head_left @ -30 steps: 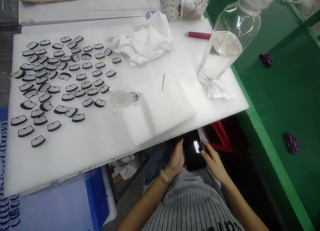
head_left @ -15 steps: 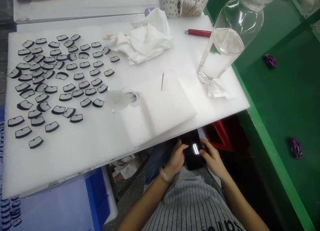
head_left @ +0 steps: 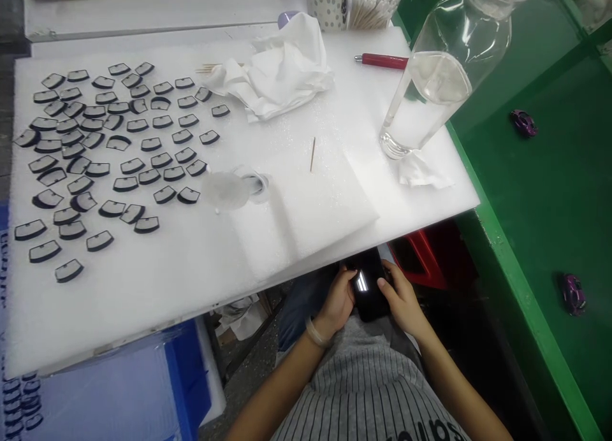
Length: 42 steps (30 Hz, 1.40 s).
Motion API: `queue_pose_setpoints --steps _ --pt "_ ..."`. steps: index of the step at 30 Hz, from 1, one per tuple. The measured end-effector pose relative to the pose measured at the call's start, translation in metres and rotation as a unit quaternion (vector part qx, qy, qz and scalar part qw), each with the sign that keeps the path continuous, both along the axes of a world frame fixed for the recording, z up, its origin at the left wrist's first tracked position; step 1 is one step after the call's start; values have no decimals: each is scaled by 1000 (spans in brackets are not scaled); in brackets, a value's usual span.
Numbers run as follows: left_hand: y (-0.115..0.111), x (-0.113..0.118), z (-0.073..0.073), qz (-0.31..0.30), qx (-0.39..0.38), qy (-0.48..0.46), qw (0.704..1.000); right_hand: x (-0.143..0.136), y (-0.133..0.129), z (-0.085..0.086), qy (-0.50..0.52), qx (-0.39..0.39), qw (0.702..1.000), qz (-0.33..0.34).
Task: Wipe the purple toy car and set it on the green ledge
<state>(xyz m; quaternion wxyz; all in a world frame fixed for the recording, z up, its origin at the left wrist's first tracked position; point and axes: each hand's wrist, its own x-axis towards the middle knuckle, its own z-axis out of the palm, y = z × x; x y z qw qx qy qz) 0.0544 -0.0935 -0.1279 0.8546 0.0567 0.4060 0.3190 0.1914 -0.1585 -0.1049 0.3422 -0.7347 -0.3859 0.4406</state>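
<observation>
While both hands sit low in the lap, under the near edge of the desk point(head_left: 430, 192), they hold one dark phone point(head_left: 367, 287) between them; the left hand point(head_left: 340, 299) curls round the phone's left side with its thumb laid on the glass, and the right hand point(head_left: 400, 299) wraps the right side with fingers bent against the case, so neither hand is spread flat; compared with a second ago the phone has slid a little up and away from the body, closer beneath the desk's edge, and the bright glint on its screen has moved from the right hand's side towards the left hand's thumb, which suggests a slight tilt of the phone rather than any change of grip; my reading is that the hands are wholly taken up with the phone, since nothing on the desk has been touched; well above and to the left of the left hand lie the many small dark curved pieces point(head_left: 119, 148), and nearer, just above it, a clear round cap point(head_left: 227, 189); above the right hand a thin stick point(head_left: 312, 154) lies, with a crumpled white cloth point(head_left: 282, 71) farther up, and a clear water bottle point(head_left: 430, 90) with a red pen point(head_left: 382, 60) up to its right.
</observation>
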Motion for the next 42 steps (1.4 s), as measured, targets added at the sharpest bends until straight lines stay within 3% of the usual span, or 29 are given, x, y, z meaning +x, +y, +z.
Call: queue_pose_setpoints --steps 14,42 --pt "3 0 0 3 -22 -8 1000 10 1 2 79 -7 997 -27" --pt "5 0 0 -12 -36 -4 999 14 2 2 88 -8 996 -22"
